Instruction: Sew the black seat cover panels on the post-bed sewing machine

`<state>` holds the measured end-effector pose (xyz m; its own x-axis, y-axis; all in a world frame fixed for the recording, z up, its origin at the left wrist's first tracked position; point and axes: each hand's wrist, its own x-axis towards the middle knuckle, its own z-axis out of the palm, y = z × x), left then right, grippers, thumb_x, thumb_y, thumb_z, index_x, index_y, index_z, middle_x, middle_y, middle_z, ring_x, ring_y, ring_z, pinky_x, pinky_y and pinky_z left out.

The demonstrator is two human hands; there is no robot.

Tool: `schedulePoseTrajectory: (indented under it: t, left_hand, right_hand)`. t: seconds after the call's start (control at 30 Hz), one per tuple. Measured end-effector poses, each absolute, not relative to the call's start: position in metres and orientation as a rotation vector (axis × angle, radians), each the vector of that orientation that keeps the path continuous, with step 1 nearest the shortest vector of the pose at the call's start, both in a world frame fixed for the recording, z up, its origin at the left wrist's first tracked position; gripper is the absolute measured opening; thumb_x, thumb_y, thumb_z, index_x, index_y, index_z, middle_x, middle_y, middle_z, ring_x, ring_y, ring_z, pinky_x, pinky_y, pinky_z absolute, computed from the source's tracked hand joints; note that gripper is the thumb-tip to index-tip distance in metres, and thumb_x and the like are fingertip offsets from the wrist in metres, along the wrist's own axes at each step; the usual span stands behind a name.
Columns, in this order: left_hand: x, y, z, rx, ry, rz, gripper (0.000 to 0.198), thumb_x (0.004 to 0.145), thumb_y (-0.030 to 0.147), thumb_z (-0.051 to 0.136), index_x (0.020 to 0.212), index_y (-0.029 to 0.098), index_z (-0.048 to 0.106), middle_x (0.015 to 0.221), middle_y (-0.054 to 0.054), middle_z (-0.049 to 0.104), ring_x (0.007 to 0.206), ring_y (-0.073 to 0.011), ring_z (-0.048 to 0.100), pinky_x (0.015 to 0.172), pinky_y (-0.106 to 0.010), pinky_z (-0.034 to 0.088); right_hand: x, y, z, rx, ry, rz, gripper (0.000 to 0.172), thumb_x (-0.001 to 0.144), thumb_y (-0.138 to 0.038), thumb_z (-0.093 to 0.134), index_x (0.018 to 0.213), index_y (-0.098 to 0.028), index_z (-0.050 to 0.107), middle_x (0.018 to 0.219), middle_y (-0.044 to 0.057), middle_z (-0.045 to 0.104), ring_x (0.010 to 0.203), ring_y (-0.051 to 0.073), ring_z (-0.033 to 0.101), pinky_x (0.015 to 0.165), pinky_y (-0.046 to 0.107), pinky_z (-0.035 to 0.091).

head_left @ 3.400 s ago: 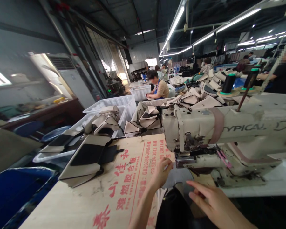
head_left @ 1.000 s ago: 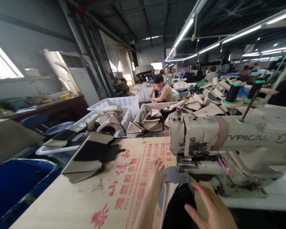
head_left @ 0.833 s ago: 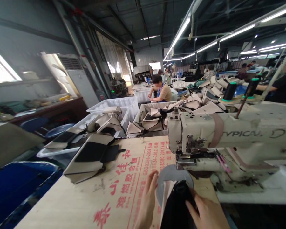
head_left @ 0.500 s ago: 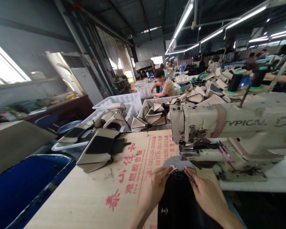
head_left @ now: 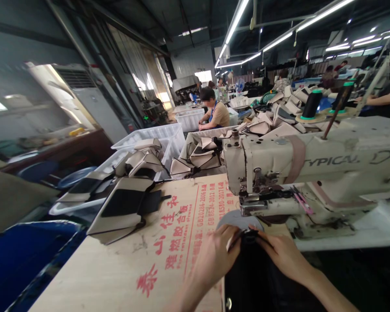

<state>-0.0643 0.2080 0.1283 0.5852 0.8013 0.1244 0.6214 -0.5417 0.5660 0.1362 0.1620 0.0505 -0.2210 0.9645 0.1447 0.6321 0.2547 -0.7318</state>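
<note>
In front of me is a dark, leather-like sewn piece (head_left: pixel 258 277) with a round metal stud near its lower left. My left hand (head_left: pixel 219 251) is closed on its upper left edge, thumb and fingers pinching the material. On the opposite edge my right hand (head_left: pixel 281 253) pinches it the same way. A black fitting or folded strap (head_left: pixel 249 236) shows between my fingertips. Just beyond them lies a grey rounded plate (head_left: pixel 238 220). Close by on the right is the sewing machine (head_left: pixel 266 160), its narrow arm above the board; no cloth is visible under the needle area.
A beige and black sewn piece (head_left: pixel 123 203) lies on the printed plywood board (head_left: pixel 94 273). White plastic bins (head_left: pixel 178 143) with similar pieces stand behind. A blue-lined container (head_left: pixel 29 260) is at left, pink-handled snips (head_left: pixel 302 199) rest on the machine, and co-workers sit farther back.
Both hands have shifted slightly, with the upper edge of the black piece raised and drawn closer together between the fingers. The view has turned a little to the right.
</note>
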Motion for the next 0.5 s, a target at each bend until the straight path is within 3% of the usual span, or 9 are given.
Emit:
schedulePoseTrajectory:
  t: [0.13,0.23,0.37,0.5]
  left_hand:
    - [-0.053,0.199,0.126,2.316,1.396,0.496,0.027,0.072,0.009,0.048,0.094,0.022,0.058,0.091,-0.002,0.065,0.081,-0.018,0.063,0.07,-0.028,0.05]
    - [-0.052,0.195,0.12,2.296,1.435,0.492,0.034,0.069,0.004,0.045,0.096,0.022,0.057,0.092,-0.002,0.064,0.081,-0.0183,0.063,0.072,-0.029,0.05]
    - [-0.062,0.197,0.116,2.224,1.283,0.582,0.029,0.08,0.009,0.046,0.102,0.023,0.058,0.098,-0.001,0.064,0.086,-0.0143,0.062,0.078,-0.024,0.049]
    - [-0.077,0.21,0.111,2.254,1.026,0.568,0.028,0.086,0.013,0.044,0.104,0.025,0.062,0.103,0.001,0.066,0.092,-0.0108,0.062,0.083,-0.02,0.047]
  right_hand:
    - [0.132,0.164,0.052,-1.449,-1.922,0.566,0.035,0.092,-0.029,0.04,0.125,-0.024,0.05,0.115,0.007,0.059,0.102,0.021,0.059,0.085,0.036,0.051]
    - [0.129,0.166,0.055,-1.362,-1.914,0.419,0.031,0.091,-0.026,0.043,0.12,-0.022,0.055,0.117,0.007,0.057,0.108,0.021,0.055,0.091,0.036,0.048]
    - [0.131,0.171,0.054,-1.266,-1.925,0.324,0.028,0.091,-0.023,0.044,0.116,-0.02,0.056,0.111,0.005,0.062,0.106,0.019,0.055,0.093,0.037,0.048]
    - [0.132,0.171,0.055,-1.174,-2.053,0.346,0.031,0.091,-0.016,0.039,0.12,-0.018,0.051,0.117,0.006,0.059,0.109,0.017,0.054,0.095,0.035,0.047]
